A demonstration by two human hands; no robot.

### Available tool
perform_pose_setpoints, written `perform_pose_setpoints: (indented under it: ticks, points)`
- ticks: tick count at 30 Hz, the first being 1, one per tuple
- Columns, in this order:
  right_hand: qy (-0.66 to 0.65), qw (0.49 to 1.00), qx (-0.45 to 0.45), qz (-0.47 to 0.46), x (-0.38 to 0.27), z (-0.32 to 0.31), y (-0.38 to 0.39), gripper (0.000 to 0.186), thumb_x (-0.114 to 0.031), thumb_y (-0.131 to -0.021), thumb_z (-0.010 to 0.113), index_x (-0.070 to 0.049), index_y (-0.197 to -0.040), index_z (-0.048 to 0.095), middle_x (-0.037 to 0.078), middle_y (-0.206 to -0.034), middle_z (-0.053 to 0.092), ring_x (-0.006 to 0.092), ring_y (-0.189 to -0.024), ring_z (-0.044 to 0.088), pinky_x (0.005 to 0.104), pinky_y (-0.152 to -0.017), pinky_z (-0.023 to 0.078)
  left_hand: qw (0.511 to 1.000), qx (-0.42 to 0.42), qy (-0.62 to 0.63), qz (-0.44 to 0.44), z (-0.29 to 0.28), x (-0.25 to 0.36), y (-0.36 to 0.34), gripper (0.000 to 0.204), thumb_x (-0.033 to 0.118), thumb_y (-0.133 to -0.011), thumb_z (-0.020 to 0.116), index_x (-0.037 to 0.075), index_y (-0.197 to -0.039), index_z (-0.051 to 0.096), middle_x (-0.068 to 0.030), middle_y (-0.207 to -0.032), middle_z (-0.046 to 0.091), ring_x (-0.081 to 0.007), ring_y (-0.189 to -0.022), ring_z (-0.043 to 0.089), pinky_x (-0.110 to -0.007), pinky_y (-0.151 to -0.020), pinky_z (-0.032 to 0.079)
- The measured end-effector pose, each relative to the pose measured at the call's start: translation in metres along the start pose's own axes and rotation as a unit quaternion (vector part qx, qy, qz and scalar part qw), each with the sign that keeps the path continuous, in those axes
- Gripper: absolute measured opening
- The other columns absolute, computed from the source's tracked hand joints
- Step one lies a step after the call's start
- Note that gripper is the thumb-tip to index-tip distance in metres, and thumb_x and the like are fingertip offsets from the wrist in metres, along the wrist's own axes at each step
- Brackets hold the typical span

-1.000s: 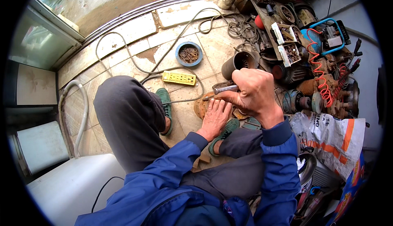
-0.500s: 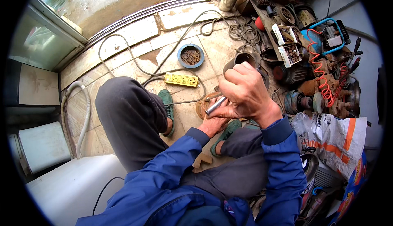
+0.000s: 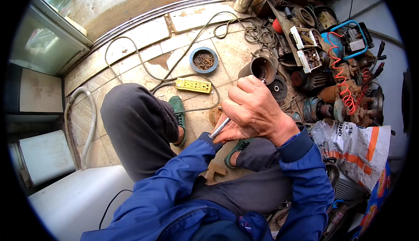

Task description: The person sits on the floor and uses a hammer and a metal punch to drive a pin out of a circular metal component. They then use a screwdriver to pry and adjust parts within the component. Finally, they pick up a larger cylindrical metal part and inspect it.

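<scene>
My right hand (image 3: 255, 110) is closed around a silver metal rod (image 3: 217, 130), held diagonally with its near end low over my left cuff. My left hand (image 3: 227, 132) is mostly hidden beneath it, so its fingers cannot be made out. Behind both hands, a round rusty metal part (image 3: 214, 113) lies on the floor between my green shoes. Just beyond stands a dark cylinder (image 3: 249, 68) with a coiled spring inside, beside a black disc (image 3: 276, 91).
A yellow power strip (image 3: 193, 85), looping cables, and a blue bowl of bolts (image 3: 203, 60) lie ahead. Machinery, small boxes (image 3: 310, 58) and a sack (image 3: 362, 151) crowd the right. A hose (image 3: 85, 123) and white cabinet (image 3: 78, 197) are left.
My right hand has moved toward me and left, turning the rod more steeply. My left hand has drawn back from the rusty part and slipped under the right one.
</scene>
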State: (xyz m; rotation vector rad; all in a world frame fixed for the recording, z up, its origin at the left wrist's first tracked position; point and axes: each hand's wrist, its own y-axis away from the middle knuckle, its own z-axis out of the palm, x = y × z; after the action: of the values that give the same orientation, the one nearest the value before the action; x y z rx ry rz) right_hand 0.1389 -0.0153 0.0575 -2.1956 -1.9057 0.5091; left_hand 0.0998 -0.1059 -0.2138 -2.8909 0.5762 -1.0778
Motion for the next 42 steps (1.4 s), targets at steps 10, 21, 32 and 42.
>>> perform_pose_setpoints:
  ticks: [10,21,32,42]
  points:
    - [0.085,0.992,0.043,0.084,-0.002,0.004,0.014,0.071,-0.08,-0.07,0.071,-0.013,-0.065,0.047,0.004,-0.064,0.045,0.0241,-0.057,0.052,0.038,-0.055,0.037,0.97,0.062,0.237,0.0,-0.025,0.004,0.01,0.067,0.056,-0.087,0.064,0.022,-0.144,0.057,-0.0112,-0.149,0.054,-0.0372,-0.146,0.043,-0.063,-0.122,0.021]
    - [0.136,0.971,0.066,0.183,-0.017,0.013,0.015,0.066,-0.076,-0.074,0.073,-0.014,-0.066,0.053,0.004,-0.063,0.048,0.0257,-0.058,0.054,0.0396,-0.054,0.04,0.987,0.02,0.161,-0.011,-0.021,0.003,0.012,0.068,0.053,-0.084,0.068,0.02,-0.142,0.058,-0.0118,-0.146,0.056,-0.0369,-0.143,0.045,-0.061,-0.12,0.025]
    - [0.082,0.979,0.072,0.175,-0.018,0.004,0.013,0.058,-0.066,-0.077,0.077,-0.014,-0.068,0.052,0.004,-0.064,0.048,0.0256,-0.058,0.055,0.0401,-0.055,0.042,0.998,0.043,0.055,0.001,-0.009,0.003,0.008,0.069,0.05,-0.082,0.072,0.017,-0.141,0.059,-0.0123,-0.144,0.058,-0.0367,-0.141,0.047,-0.06,-0.118,0.029]
    - [0.112,0.987,0.09,0.078,-0.001,0.01,0.02,0.037,-0.035,-0.083,0.082,-0.015,-0.067,0.054,0.001,-0.062,0.052,0.021,-0.057,0.059,0.0354,-0.054,0.046,0.995,-0.039,-0.09,0.01,-0.039,0.038,0.02,0.081,0.04,-0.075,0.084,0.013,-0.146,0.055,-0.0133,-0.151,0.05,-0.0369,-0.144,0.041,-0.057,-0.12,0.029]
